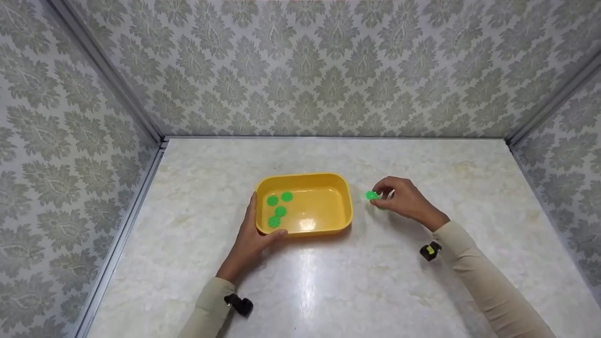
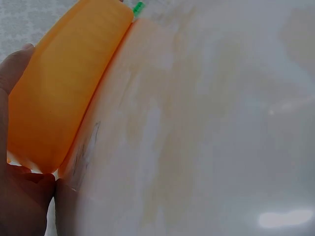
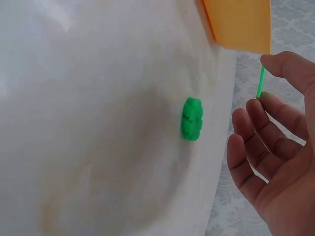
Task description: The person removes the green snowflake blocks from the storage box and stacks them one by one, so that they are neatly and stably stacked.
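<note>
A yellow plastic tub stands on the table, with several green notched discs lying in its left part. My left hand grips the tub at its near left corner, thumb at the front rim and fingers along the left side. To the right of the tub, my right hand pinches one green notched disc between thumb and forefinger, seen edge-on in the right wrist view. Another green piece lies on the table by that hand; the head view mostly hides it under the hand.
The pale marbled table runs back to a wall with patterned paper. Patterned side walls stand left and right, with metal strips along the left edge. A dark strapped device sits on each wrist.
</note>
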Demonstrator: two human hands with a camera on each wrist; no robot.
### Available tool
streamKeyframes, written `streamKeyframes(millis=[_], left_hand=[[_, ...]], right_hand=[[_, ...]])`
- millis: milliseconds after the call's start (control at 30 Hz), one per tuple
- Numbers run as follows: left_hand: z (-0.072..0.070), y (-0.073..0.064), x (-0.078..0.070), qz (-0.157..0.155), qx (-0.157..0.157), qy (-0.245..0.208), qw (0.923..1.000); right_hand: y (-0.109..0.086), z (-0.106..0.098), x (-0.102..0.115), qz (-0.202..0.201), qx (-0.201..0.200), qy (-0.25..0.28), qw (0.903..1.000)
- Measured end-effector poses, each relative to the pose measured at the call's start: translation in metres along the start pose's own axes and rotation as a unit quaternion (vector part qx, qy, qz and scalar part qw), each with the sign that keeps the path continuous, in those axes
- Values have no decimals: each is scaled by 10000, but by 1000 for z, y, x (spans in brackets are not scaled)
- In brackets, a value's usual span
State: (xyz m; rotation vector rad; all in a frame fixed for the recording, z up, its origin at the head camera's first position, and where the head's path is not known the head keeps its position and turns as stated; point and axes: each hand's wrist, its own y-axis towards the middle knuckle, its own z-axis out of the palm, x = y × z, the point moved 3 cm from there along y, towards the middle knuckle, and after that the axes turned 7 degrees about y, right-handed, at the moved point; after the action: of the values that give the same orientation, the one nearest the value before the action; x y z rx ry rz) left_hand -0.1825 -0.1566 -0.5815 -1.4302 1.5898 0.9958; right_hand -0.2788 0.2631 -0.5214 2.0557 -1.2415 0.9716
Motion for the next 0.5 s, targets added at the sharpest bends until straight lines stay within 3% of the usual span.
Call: streamKeyframes(millis=[233, 500], left_hand=[[-1, -1, 0, -10, -26, 48, 10000], [-1, 0, -1, 10, 8, 12, 10000]], right_hand=[[-6, -3, -15, 207, -77, -242, 9995], [-11, -6, -26, 432, -134, -166, 9988]])
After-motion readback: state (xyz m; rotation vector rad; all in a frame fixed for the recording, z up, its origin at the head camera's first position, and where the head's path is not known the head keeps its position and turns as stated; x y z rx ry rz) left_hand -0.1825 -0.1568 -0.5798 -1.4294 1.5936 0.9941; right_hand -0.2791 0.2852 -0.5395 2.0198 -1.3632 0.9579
